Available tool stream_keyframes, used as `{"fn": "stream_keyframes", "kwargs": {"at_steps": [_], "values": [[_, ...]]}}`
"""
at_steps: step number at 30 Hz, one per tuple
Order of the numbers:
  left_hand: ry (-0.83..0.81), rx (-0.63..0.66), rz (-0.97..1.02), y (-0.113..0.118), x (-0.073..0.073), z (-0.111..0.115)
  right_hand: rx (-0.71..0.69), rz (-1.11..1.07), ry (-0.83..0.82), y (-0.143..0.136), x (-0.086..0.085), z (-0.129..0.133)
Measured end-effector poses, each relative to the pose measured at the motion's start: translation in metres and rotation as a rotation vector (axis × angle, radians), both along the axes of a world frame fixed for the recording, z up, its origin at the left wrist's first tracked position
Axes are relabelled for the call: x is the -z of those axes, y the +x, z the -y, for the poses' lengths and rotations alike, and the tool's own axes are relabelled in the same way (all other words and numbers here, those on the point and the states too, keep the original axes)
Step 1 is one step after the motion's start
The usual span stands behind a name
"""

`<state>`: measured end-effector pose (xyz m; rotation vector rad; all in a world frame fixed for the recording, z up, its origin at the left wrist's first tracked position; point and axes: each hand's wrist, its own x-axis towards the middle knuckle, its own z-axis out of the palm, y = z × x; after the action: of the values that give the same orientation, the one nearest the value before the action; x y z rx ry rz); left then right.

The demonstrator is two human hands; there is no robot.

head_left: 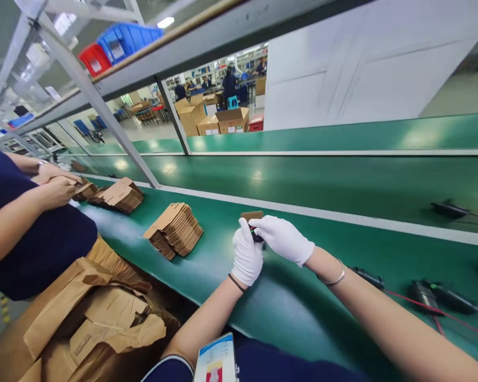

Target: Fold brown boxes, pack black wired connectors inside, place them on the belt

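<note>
My left hand (247,257), in a white glove, is closed around a small black part (257,236) with a bit of red and green on it. From the right, my gloved right hand (281,239) reaches in with its fingers pinched at the top of that part. Just behind the fingertips shows a small brown cardboard piece (252,215); whether it is held cannot be made out. Both hands are over the green work surface (223,233). To their left stands a stack of folded cardboard pieces (175,228).
Black devices (424,297) with red wires lie at the right, one (450,209) on the farther belt. A co-worker's hands (58,185) handle cardboard at the left, near another stack (121,195). A paper-lined box (103,323) is lower left. A metal post (99,101) rises behind.
</note>
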<state>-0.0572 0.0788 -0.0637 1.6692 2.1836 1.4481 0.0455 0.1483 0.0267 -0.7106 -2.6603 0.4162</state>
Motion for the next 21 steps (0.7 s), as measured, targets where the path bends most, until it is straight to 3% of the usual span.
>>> {"fn": "stream_keyframes", "kwargs": {"at_steps": [3,7,11,14,17,21], "values": [[-0.049,-0.059,-0.214,-0.017,-0.011,-0.009,-0.105,0.033,0.012,-0.009,-0.01,-0.021],[-0.058,-0.048,-0.26,-0.026,-0.012,-0.006,-0.168,0.091,0.073,-0.013,-0.009,-0.032],[-0.083,-0.067,-0.08,-0.033,0.0,-0.005,-0.185,0.175,0.145,-0.009,-0.01,-0.037],[-0.149,0.091,0.136,-0.046,0.003,-0.015,-0.158,0.285,0.217,-0.007,-0.022,-0.037],[-0.298,0.259,0.306,-0.056,-0.004,-0.026,-0.132,0.425,0.323,-0.011,-0.035,-0.031],[-0.429,0.22,0.335,-0.054,-0.019,-0.024,-0.149,0.541,0.406,-0.026,-0.033,-0.02]]}}
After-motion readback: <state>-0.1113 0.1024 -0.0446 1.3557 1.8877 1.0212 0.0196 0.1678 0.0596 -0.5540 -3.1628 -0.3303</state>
